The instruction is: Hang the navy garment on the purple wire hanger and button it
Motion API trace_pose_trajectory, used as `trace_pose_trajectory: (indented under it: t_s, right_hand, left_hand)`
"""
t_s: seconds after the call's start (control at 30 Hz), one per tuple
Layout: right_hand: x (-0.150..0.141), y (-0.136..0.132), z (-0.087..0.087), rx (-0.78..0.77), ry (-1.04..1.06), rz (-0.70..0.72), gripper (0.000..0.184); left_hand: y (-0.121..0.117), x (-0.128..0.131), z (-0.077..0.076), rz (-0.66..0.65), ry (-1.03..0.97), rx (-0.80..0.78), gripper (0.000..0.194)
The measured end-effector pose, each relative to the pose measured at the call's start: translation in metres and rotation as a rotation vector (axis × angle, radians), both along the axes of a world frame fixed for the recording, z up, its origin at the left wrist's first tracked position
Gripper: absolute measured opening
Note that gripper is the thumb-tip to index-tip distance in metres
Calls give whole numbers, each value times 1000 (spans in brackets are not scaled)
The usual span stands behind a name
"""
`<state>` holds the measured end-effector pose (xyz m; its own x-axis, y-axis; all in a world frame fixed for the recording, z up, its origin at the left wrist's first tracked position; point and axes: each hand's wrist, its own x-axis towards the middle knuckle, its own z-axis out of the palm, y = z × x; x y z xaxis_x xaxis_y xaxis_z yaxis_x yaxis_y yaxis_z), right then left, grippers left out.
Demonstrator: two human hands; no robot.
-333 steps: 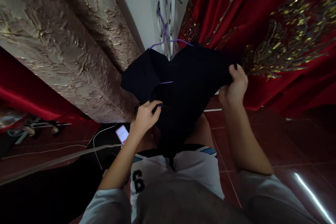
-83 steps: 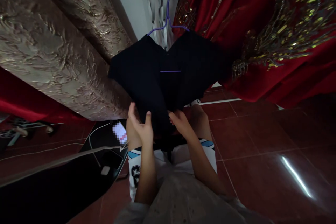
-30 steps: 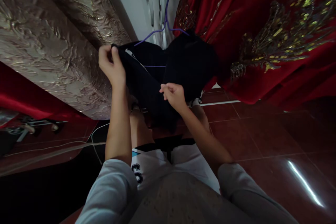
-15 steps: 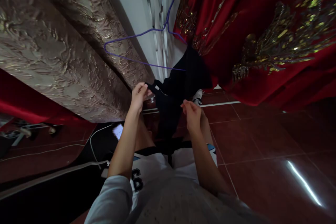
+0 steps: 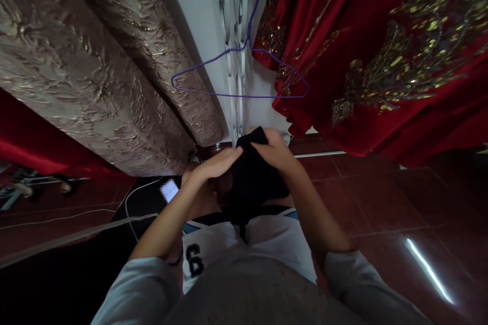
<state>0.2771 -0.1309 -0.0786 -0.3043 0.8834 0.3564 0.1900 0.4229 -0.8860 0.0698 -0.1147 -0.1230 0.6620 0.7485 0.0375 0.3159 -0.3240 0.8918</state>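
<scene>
A black garment (image 5: 253,177) is bunched up in front of my body, above my white shorts. My left hand (image 5: 215,162) lies against its left side with the fingers closed on the cloth. My right hand (image 5: 276,150) grips its top edge from the right. Above them a bare purple wire hanger (image 5: 240,94) hangs from the white window grille (image 5: 238,20), with nothing on it.
A gold embossed curtain (image 5: 87,56) hangs at the left and a red curtain with gold embroidery (image 5: 385,45) at the right. A phone (image 5: 168,191) on a white cable lies on a dark surface at the lower left. The floor is glossy red tile (image 5: 400,203).
The black garment has come fully off the hanger, which now hangs bare. Both my hands have dropped and drawn together, bunching the cloth in front of my body.
</scene>
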Motion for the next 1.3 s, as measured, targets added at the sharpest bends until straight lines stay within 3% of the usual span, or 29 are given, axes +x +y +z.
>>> trace_pose_trajectory:
  t_s: [0.07, 0.13, 0.23, 0.3, 0.43, 0.53, 0.67, 0.8, 0.87, 0.93, 1.03, 1.1, 1.17, 1.3]
  right_hand:
    - [4, 26, 11, 127, 52, -29, 23]
    - [0, 61, 11, 210, 136, -177, 30]
    - [-12, 105, -7, 111, 167, -334, 17]
    - [-12, 117, -21, 46, 146, -352, 14]
    - [13, 99, -27, 71, 109, -415, 31]
    - [37, 76, -11, 114, 45, -479, 32]
    - [44, 56, 8, 151, -26, -511, 32]
    - [28, 36, 10, 125, -30, -405, 24]
    - [27, 25, 11, 138, -61, -314, 13]
    - [36, 18, 13, 252, -98, -315, 23]
    - [70, 17, 17, 506, -43, -558, 64]
    - [97, 20, 20, 531, -9, -705, 77]
    - [121, 22, 29, 394, -49, -693, 70]
    - [147, 26, 60, 101, -137, -490, 14]
  left_hand:
    - [-2, -23, -12, -41, 156, -23, 52]
    - [-1, -46, -15, 29, 182, 58, 36]
    - [3, -79, -7, 188, 160, 166, 22]
    - [6, -98, 1, 222, 198, 94, 16]
    - [8, -124, 23, 394, 184, -39, 12]
    - [13, -128, 52, 525, 87, 171, 17]
    - [25, -105, 98, 579, -125, 486, 23]
    - [42, -65, 127, 610, -389, 461, 16]
    - [50, -51, 133, 592, -430, 457, 17]
    - [55, -45, 134, 578, -463, 439, 22]
    - [59, -49, 134, 582, -522, 331, 27]
    - [61, -54, 134, 594, -540, 271, 27]
    - [65, -59, 134, 597, -549, 253, 25]
    - [80, -69, 135, 547, -465, 390, 21]
